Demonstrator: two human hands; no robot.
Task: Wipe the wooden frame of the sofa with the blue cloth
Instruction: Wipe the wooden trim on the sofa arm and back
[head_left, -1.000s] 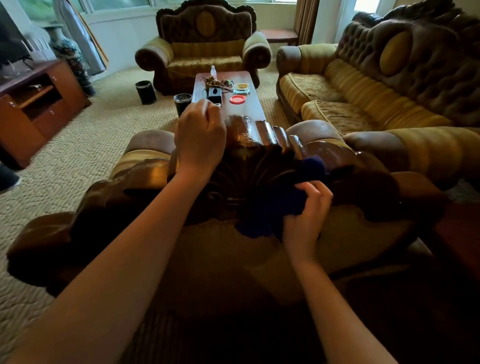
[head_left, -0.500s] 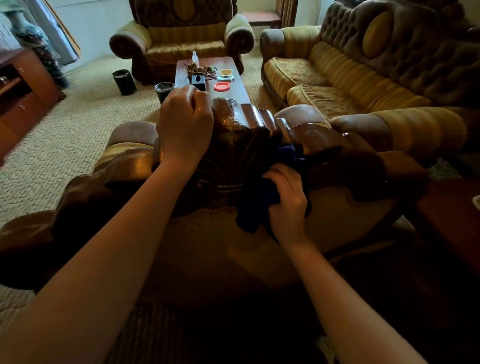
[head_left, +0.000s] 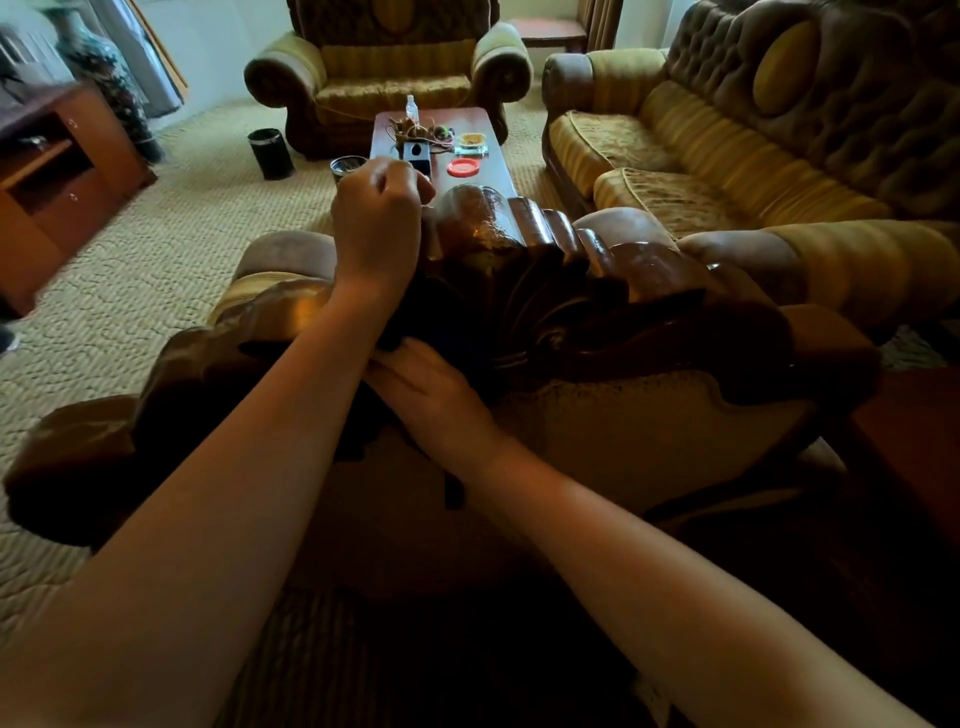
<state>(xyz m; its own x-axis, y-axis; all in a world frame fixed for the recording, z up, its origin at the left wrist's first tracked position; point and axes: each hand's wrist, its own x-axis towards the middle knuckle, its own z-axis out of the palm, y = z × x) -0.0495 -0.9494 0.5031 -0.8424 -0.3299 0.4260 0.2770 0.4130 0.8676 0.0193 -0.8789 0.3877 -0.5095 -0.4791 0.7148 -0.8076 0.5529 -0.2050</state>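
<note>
Right hand (head_left: 436, 400) lies flat, fingers extended, pressing the blue cloth (head_left: 457, 338) against the carved back face of the wooden frame (head_left: 524, 291), just below the crest. Cloth is dark and mostly hidden under the hand and left forearm. Left hand (head_left: 379, 228) is curled, gripping the top of the frame crest. Beyond: coffee table (head_left: 493, 166) with small items, armchair (head_left: 384, 78), long sofa (head_left: 727, 140).

This is a living room in a home. Past the hand gripping the carved wooden sofa back (head_left: 519, 270) stands a low coffee table (head_left: 493, 156) with small things on it. Beyond that is a big soft armchair (head_left: 384, 78). A long sofa (head_left: 727, 135) sits to the right, on tan carpet (head_left: 171, 249).
</note>
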